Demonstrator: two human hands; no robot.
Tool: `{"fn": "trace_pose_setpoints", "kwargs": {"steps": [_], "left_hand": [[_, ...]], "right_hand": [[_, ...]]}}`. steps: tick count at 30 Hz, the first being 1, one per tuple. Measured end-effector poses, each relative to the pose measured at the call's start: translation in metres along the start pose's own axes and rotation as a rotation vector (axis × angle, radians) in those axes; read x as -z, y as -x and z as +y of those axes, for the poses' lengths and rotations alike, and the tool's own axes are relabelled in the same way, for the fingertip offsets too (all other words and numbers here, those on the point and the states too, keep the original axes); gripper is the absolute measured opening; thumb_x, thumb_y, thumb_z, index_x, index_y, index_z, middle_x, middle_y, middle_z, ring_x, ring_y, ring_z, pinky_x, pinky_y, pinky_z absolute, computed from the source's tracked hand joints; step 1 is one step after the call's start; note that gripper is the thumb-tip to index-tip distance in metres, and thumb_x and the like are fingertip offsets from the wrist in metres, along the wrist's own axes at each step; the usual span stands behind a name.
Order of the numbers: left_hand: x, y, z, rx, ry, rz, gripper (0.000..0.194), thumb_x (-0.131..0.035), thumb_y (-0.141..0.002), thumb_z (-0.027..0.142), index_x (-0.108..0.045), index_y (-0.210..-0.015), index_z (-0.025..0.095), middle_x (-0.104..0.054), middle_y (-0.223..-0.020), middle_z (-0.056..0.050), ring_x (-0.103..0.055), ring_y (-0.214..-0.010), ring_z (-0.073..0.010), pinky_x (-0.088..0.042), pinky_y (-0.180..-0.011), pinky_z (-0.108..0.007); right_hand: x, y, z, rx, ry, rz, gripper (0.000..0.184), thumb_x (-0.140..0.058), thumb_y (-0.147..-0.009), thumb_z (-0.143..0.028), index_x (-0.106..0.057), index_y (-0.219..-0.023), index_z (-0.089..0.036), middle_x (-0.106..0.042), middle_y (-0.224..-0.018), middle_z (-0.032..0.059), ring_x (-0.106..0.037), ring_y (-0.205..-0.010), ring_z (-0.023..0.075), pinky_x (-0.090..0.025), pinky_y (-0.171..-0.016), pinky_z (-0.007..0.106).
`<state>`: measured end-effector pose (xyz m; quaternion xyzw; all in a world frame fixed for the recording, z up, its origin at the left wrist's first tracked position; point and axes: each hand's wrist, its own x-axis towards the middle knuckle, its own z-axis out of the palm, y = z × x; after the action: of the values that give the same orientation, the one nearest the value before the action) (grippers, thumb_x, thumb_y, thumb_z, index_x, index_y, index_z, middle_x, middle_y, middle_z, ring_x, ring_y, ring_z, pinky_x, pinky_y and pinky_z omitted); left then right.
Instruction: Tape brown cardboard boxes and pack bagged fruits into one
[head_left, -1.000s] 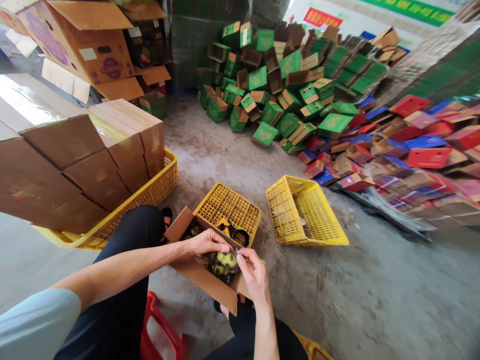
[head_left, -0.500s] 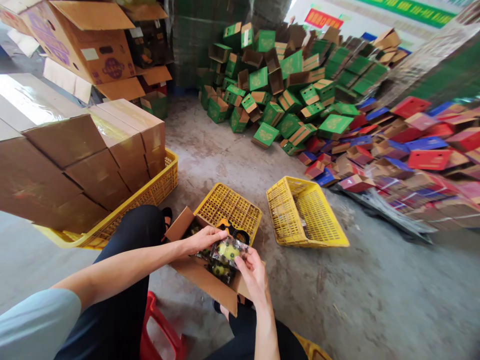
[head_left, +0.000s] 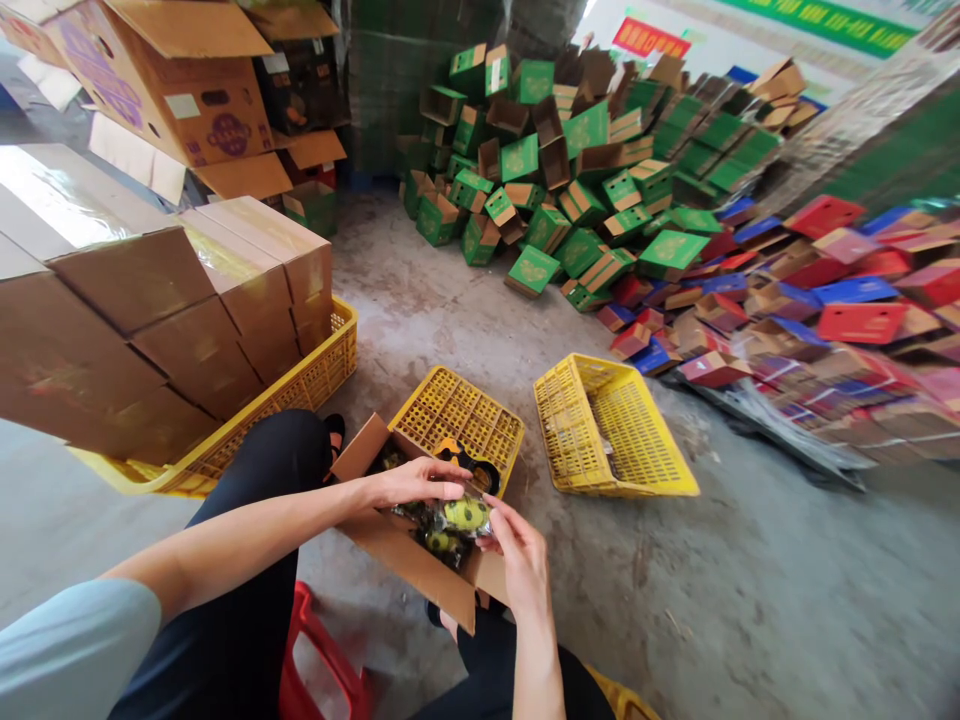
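An open cardboard box (head_left: 409, 560) sits between my knees with clear packets of yellow-green fruit inside. Both my hands are over it. My left hand (head_left: 416, 482) and my right hand (head_left: 517, 550) pinch one clear packet of fruit (head_left: 465, 514) between them, just above the box opening. A tape dispenser (head_left: 466, 464) lies on the upturned yellow crate (head_left: 457, 415) right behind the box.
A second yellow crate (head_left: 611, 425) lies tilted on the concrete floor to the right. Sealed brown cartons (head_left: 150, 310) fill a yellow crate at left. Heaps of green boxes (head_left: 570, 170) and red and blue boxes (head_left: 825, 300) cover the far floor. I sit on a red stool (head_left: 315, 660).
The packet was lifted a little out of the box half a second ago and is now lower again, with my right hand shifted slightly right.
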<state>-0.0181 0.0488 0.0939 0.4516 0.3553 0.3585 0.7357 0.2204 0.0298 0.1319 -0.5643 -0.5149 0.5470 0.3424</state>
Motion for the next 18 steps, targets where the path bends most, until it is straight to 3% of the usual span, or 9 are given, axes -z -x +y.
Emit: {"fn": "trace_pose_setpoints", "kwargs": {"steps": [6,9,14,16,18], "left_hand": [[0.002,0.004,0.006,-0.100,-0.273,-0.104,0.072,-0.068,-0.087,0.068,-0.068,-0.136,0.015,-0.069,-0.133,-0.014,-0.064,-0.122,-0.0303,-0.047,-0.101,-0.033],[0.000,0.008,0.007,-0.126,-0.477,-0.173,0.073,-0.076,-0.083,0.063,-0.065,-0.139,0.018,-0.069,-0.134,-0.012,-0.066,-0.120,-0.0313,-0.048,-0.101,-0.035],[0.013,0.012,0.014,-0.161,-0.700,-0.202,0.070,-0.074,-0.087,0.052,-0.057,-0.148,0.022,-0.069,-0.136,-0.010,-0.068,-0.119,-0.0301,-0.049,-0.100,-0.034],[0.026,0.016,0.020,-0.139,-0.805,-0.129,0.061,-0.071,-0.090,0.047,-0.059,-0.145,0.024,-0.069,-0.136,-0.009,-0.067,-0.121,-0.0298,-0.048,-0.102,-0.033],[0.038,0.022,0.026,-0.076,-0.948,-0.020,0.052,-0.069,-0.089,0.040,-0.062,-0.138,0.024,-0.071,-0.131,-0.008,-0.068,-0.119,-0.0294,-0.049,-0.099,-0.033]], "right_hand": [[-0.008,0.002,0.001,-0.134,-0.029,-0.020,0.053,-0.076,-0.076,-0.069,-0.078,-0.091,-0.017,-0.077,-0.070,0.0083,-0.072,-0.053,0.0259,-0.060,-0.050,0.035],[-0.015,0.002,0.004,-0.190,-0.024,-0.067,0.056,-0.075,-0.076,-0.072,-0.076,-0.090,-0.017,-0.075,-0.064,0.0066,-0.074,-0.056,0.0265,-0.061,-0.052,0.033],[-0.019,-0.003,0.015,-0.206,-0.095,-0.188,0.070,-0.062,-0.086,-0.075,-0.069,-0.126,-0.017,-0.080,-0.084,0.0097,-0.078,-0.074,0.0262,-0.065,-0.068,0.036],[-0.018,-0.006,0.020,-0.142,-0.047,-0.203,0.071,-0.064,-0.088,-0.070,-0.064,-0.136,-0.019,-0.080,-0.101,0.0120,-0.079,-0.086,0.0266,-0.065,-0.079,0.040],[-0.017,-0.010,0.024,-0.035,0.073,-0.211,0.063,-0.067,-0.089,-0.063,-0.066,-0.134,-0.020,-0.077,-0.116,0.0137,-0.076,-0.101,0.0279,-0.063,-0.091,0.043]]}}
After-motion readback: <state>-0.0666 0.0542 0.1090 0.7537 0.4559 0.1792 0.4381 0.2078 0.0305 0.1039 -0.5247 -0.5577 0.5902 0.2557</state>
